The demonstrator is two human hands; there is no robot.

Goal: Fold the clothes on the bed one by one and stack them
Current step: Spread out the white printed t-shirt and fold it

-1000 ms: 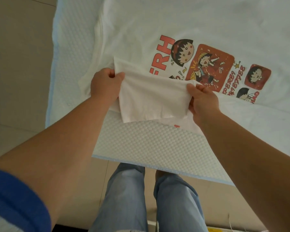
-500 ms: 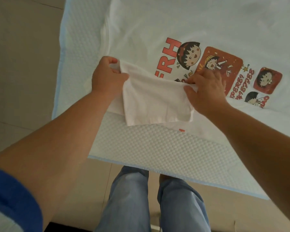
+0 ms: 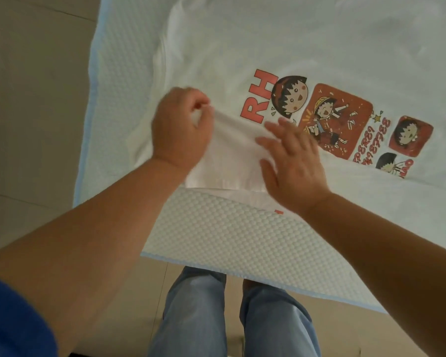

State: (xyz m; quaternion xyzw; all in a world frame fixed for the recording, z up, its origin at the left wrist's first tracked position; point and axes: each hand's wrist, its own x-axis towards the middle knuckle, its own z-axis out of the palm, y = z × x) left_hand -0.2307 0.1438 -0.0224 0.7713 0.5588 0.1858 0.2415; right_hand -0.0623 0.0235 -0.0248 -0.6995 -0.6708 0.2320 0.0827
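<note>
Two hands work over a white T-shirt spread flat on the bed, at the near left corner of the mattress. Much of the shirt runs off the top and right edges of the picture, so its full shape cannot be made out, and the red lettering of the cartoon print is partly covered by the folded-over sleeve and the right hand. The left hand pinches the far corner of that sleeve between thumb and fingers; motion blur hides the exact grip. The right hand lies with fingers straight and spread, palm down on the sleeve's right edge. Half a second ago this hand was curled round that edge; now it has let go and flattened. The sleeve, lifted before, now lies lower on the shirt.
</note>
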